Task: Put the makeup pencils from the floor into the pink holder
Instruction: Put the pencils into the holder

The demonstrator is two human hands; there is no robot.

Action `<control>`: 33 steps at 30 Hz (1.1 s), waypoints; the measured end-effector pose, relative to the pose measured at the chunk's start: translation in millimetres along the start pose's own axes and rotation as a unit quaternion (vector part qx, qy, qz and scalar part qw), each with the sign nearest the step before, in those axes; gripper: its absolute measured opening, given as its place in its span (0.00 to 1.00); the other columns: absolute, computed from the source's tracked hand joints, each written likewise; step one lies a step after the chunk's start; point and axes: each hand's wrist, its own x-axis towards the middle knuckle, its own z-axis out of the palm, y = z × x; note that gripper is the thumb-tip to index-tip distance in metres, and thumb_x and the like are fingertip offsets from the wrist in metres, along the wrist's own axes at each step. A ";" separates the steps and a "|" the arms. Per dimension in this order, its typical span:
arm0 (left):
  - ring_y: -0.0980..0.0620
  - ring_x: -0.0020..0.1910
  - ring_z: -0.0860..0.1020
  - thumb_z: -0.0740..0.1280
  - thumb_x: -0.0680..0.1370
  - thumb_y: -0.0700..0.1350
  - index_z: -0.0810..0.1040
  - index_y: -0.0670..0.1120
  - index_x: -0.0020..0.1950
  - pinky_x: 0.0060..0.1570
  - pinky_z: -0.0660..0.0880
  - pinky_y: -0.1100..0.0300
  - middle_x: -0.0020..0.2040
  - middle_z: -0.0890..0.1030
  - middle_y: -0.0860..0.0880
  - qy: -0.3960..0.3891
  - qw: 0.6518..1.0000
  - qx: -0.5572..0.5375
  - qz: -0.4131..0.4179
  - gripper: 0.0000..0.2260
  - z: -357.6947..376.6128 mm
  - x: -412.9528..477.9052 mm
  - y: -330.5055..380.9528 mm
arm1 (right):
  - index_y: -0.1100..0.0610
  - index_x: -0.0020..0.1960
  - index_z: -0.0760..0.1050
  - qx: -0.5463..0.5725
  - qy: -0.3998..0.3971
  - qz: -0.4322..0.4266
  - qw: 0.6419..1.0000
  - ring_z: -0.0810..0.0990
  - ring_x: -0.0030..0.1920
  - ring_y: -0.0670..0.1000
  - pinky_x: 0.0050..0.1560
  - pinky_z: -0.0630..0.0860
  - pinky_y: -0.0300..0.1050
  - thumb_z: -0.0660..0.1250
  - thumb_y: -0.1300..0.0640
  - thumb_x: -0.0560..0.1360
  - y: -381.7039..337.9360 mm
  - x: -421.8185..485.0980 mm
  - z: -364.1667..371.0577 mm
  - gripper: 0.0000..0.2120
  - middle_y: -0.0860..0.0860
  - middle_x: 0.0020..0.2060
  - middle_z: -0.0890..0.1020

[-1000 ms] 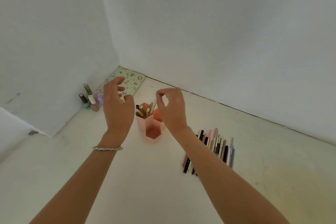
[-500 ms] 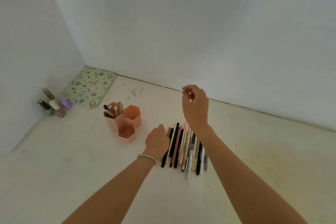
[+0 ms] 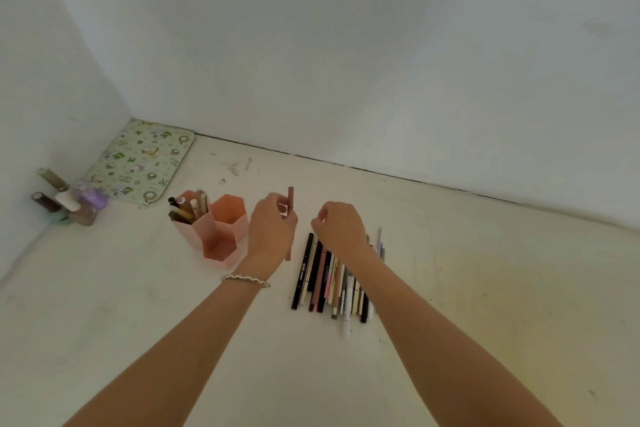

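Observation:
The pink holder (image 3: 221,241) stands on the floor as three joined hexagonal cups; the left cup holds several pencils (image 3: 188,209). My left hand (image 3: 272,231) is just right of the holder and grips a mauve pencil (image 3: 290,199) upright. A row of makeup pencils (image 3: 329,277) lies side by side on the floor further right. My right hand (image 3: 341,227) hovers over the far end of that row with fingers curled; nothing shows in it.
A green patterned tin (image 3: 142,161) lies in the corner where two white walls meet. Several nail polish bottles (image 3: 71,199) stand by the left wall. Bare pale floor spreads in front and to the right.
My left hand has lifted a mauve pencil off the row and raised it toward the holder. My right hand has dropped down onto the far end of the row.

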 end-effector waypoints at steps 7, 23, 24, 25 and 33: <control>0.59 0.44 0.79 0.67 0.78 0.38 0.59 0.55 0.77 0.43 0.77 0.66 0.45 0.77 0.55 0.040 0.991 -0.073 0.102 0.31 -28.8 -5.1 23.5 | 0.56 0.40 0.73 -0.214 -0.039 -0.029 0.976 0.75 0.52 0.54 0.57 0.69 0.49 0.62 0.53 0.78 -9.6 -9.1 45.2 0.10 0.52 0.43 0.79; 0.52 0.48 0.79 0.66 0.77 0.36 0.72 0.51 0.65 0.51 0.78 0.58 0.49 0.78 0.50 0.232 0.963 -0.011 0.139 0.19 -150.3 4.2 -39.2 | 0.57 0.48 0.71 0.411 0.106 0.020 0.905 0.73 0.32 0.47 0.29 0.68 0.35 0.62 0.58 0.78 -84.0 19.1 -32.0 0.02 0.48 0.35 0.75; 0.49 0.52 0.78 0.67 0.77 0.37 0.75 0.48 0.64 0.54 0.77 0.53 0.52 0.79 0.48 0.211 0.967 0.027 0.137 0.17 -144.9 3.6 -45.4 | 0.57 0.50 0.71 0.423 0.117 0.007 0.898 0.72 0.30 0.44 0.29 0.69 0.33 0.62 0.59 0.78 -88.8 16.8 -32.7 0.02 0.48 0.34 0.75; 0.46 0.58 0.76 0.69 0.76 0.39 0.79 0.47 0.61 0.58 0.75 0.48 0.57 0.79 0.46 0.203 0.967 0.084 0.132 0.13 -141.0 2.3 -49.7 | 0.57 0.53 0.72 0.432 0.123 -0.008 0.893 0.72 0.29 0.42 0.29 0.69 0.32 0.62 0.60 0.78 -93.3 13.9 -32.7 0.04 0.48 0.34 0.75; 0.46 0.64 0.70 0.62 0.74 0.38 0.78 0.46 0.61 0.64 0.70 0.44 0.61 0.76 0.47 0.325 0.935 0.037 0.133 0.16 -172.2 -1.9 -49.8 | 0.48 0.59 0.67 0.452 0.214 -0.201 0.842 0.75 0.32 0.42 0.34 0.72 0.33 0.61 0.60 0.79 -160.2 -10.5 -33.2 0.11 0.45 0.32 0.76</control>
